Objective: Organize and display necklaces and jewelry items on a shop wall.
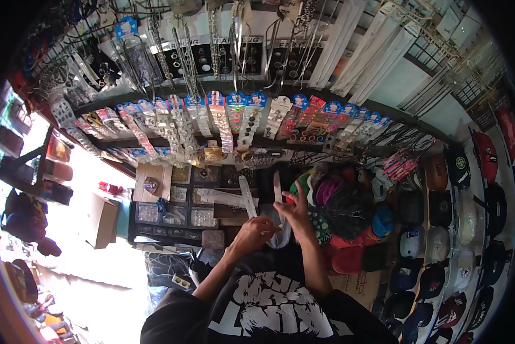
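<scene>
In front of my chest, my left hand [255, 234] is closed on the lower part of a long narrow clear plastic sleeve [247, 195], which points up and away from me. My right hand [298, 213] is raised beside it with fingers spread, and a second pale strip [277, 187] rises just behind its thumb side. Whether the right fingers pinch this strip cannot be made out. A clear plastic bag [279, 239] hangs between the two hands, close to my dark printed shirt.
Compartment trays of jewelry [203, 216] lie ahead on the left, beside a cardboard piece [148, 193]. Knit hats [348, 210] are heaped to the right, near shelves of caps [438, 241]. Packaged accessories [223, 129] and chains [214, 43] hang ahead. A cardboard box [100, 219] stands left.
</scene>
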The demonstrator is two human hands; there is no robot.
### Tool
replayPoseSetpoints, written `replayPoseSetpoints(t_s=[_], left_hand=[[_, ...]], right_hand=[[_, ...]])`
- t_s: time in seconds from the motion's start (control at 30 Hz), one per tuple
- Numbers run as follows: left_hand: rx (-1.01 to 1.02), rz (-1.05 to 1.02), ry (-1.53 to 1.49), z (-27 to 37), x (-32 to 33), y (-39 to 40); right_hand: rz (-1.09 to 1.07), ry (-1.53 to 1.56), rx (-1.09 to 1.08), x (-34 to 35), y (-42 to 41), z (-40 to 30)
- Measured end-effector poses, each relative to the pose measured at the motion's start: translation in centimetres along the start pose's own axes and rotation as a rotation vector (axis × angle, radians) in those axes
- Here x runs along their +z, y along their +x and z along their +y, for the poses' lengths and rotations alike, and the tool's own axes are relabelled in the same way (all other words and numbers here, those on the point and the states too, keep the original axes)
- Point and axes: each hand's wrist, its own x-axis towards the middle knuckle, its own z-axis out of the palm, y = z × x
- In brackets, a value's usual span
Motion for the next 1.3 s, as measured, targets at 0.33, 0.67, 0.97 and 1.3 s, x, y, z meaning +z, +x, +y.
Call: replayPoseSetpoints(t_s=[0.33,0.67,0.97,1.3], left_hand=[[-0.069,0.065,0.013,3.6,1.6,3.1],[-0.006,-0.018,-0.076,8.2,4.1,7.7],[0.000,0.128,-0.163,9.1,6.6,10.5],[-0.092,0.413,-0.173,8.1,8.0,10.0]], right_hand=[[0.064,-0.013,-0.304,-3.6,0.1,-2.1],[0.038,0.133,-0.376,-9.4,-0.1,-13.5],[-0.019,0.004,-0.767,-13.8,1.9,-23.4],[-0.109,-0.121,-1.207,-12.7,4.3,-37.3]])
